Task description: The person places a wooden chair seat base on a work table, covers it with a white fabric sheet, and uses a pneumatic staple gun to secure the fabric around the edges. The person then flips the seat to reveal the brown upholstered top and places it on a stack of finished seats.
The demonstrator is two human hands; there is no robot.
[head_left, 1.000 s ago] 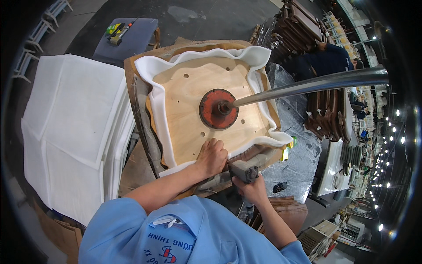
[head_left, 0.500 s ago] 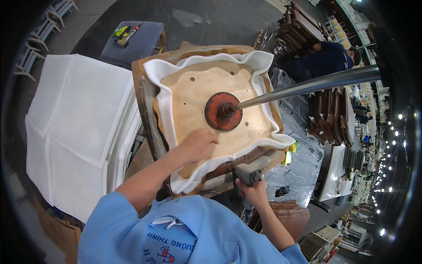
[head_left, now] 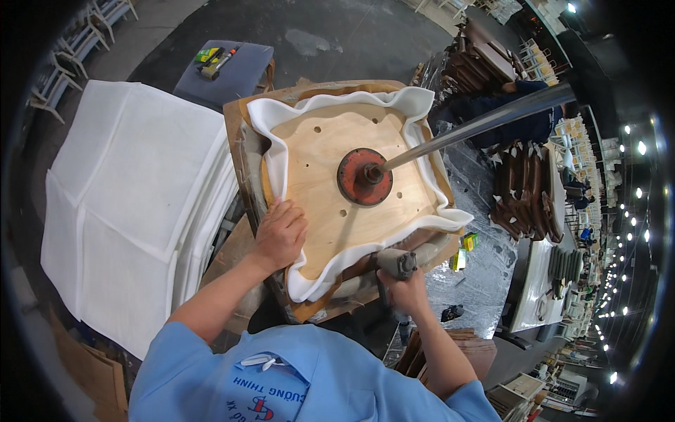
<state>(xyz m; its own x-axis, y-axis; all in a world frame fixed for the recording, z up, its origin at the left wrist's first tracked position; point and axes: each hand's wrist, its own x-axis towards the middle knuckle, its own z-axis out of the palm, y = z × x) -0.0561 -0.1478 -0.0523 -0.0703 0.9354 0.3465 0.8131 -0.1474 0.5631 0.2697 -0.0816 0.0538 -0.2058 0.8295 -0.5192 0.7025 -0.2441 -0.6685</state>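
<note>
At five o'clock from the red disc (head_left: pixel 350 180), the right hand (head_left: pixel 409 291) has its grip around a grey tool (head_left: pixel 396 263). At eight, the left hand (head_left: pixel 281 235) touches white padding (head_left: pixel 276 165); I cannot tell whether its grip pinches. The wooden panel (head_left: pixel 325 238) lies beneath the disc, white sheets (head_left: pixel 137 176) at nine.

Lights (head_left: pixel 641 148) glare rightward, soft shadow streaks the wooden panel (head_left: pixel 316 183), fisheye edges blacken.
</note>
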